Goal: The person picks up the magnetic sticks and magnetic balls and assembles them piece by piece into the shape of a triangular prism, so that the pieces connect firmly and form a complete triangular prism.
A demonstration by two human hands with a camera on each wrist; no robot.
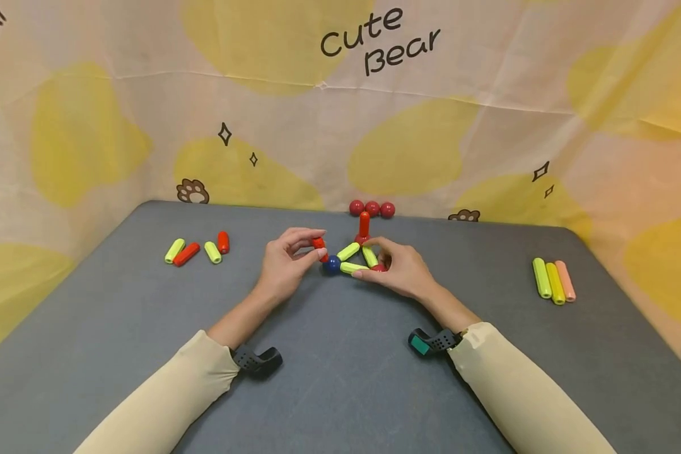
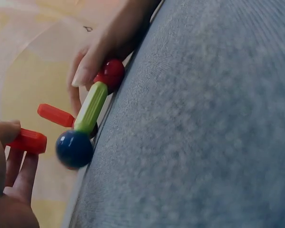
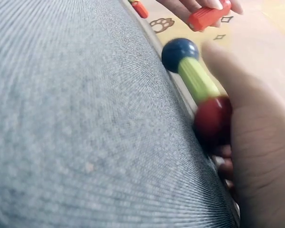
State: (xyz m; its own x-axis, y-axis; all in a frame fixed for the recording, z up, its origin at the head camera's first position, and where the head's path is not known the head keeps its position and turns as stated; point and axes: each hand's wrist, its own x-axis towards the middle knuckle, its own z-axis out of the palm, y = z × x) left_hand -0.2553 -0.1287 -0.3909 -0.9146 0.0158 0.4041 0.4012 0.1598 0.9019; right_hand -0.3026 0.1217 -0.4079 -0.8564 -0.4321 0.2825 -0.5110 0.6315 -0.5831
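Note:
A flat triangle of lime green rods point(image 1: 349, 251) joined by balls lies on the table: a blue ball point(image 1: 331, 265) at left, a red ball point(image 1: 379, 268) at right, another red ball point(image 1: 362, 239) at the far corner. From that far ball a red rod point(image 1: 364, 224) stands upright. My left hand point(image 1: 284, 265) pinches a loose red rod point(image 2: 31, 141) between thumb and fingers, just above the blue ball; the wrist views show a small gap between them. My right hand point(image 1: 400, 268) curls around the right red ball point(image 3: 213, 118), partly hiding it.
Behind the triangle sit three red balls point(image 1: 372, 209) in a row. Several short green and red rods point(image 1: 186, 254) lie at left. Three longer rods, green, yellow and pink point(image 1: 555, 281), lie at right. A printed cloth point(image 1: 295, 126) hangs behind the grey table point(image 1: 329, 378).

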